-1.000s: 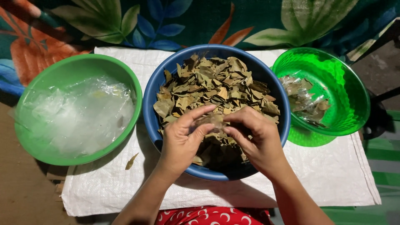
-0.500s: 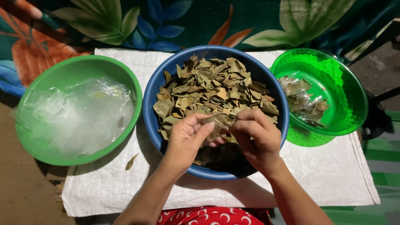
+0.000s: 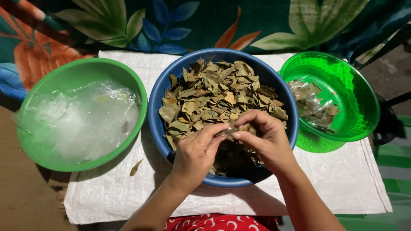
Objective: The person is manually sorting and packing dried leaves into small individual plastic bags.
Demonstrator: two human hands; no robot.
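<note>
A blue bowl (image 3: 159,92) in the middle holds a heap of dried brown-green leaves (image 3: 214,92). Over its near half my left hand (image 3: 196,152) and my right hand (image 3: 266,139) meet fingertip to fingertip. Between their fingers is a small clear plastic packet (image 3: 231,128) with some dried leaves; both hands pinch it. The near part of the bowl under my hands is dark and mostly hidden.
A green bowl (image 3: 47,92) at the left holds crumpled clear plastic bags (image 3: 87,117). A bright green basket (image 3: 353,96) at the right holds a few filled clear packets (image 3: 312,105). All stand on a white woven sack (image 3: 342,179). One loose leaf (image 3: 136,167) lies on it.
My hands have lifted slightly off the leaf heap and drawn together, now pinching the small packet between the fingertips. The bowls have not moved.
</note>
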